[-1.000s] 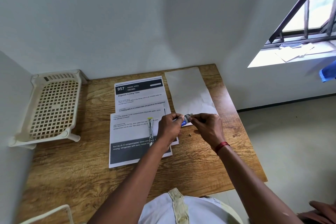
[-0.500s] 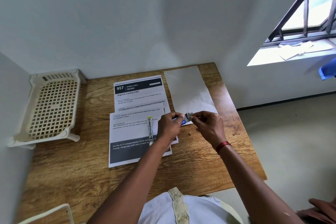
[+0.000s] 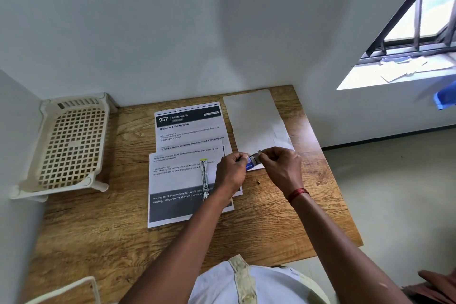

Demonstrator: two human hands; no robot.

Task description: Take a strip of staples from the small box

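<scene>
Wooden table point(image 3: 103, 242) fills the lower middle of the view, its far edge against a white wall point(image 3: 172, 20). A window point(image 3: 424, 20) with dark bars sits at 2 o'clock, with loose papers on its sill.

A cream plastic lattice rack point(image 3: 71, 145) stands on the table at 9 o'clock from the hands, against the left wall. Printed sheets point(image 3: 185, 136) lie overlapped at table centre, the upper one headed "957 Dining Area, Organize Folding Table". A blank white sheet point(image 3: 254, 121) lies just beside them at 3 o'clock, reaching to the far edge of the table.

An opened metal stapler point(image 3: 204, 180), laid out flat and long with a yellow tip at its far end, rests on the printed sheets, just at 9 o'clock from the left hand.

Left hand point(image 3: 230, 173) is curled, fingers and thumb closed on a small blue box point(image 3: 249, 164), held above the near corner of the blank sheet. Right hand point(image 3: 281, 168) meets it from 3 o'clock, fingertips pinched together on a small grey strip point(image 3: 256, 158) at the open end of the box; whether the strip is staples cannot be told for certain. The two hands are touching or nearly so at that point. A red thread band point(image 3: 297, 194) circles the right wrist.

A tiny brownish speck point(image 3: 258, 182) lies on the bare table at 6 o'clock from the box.
</scene>
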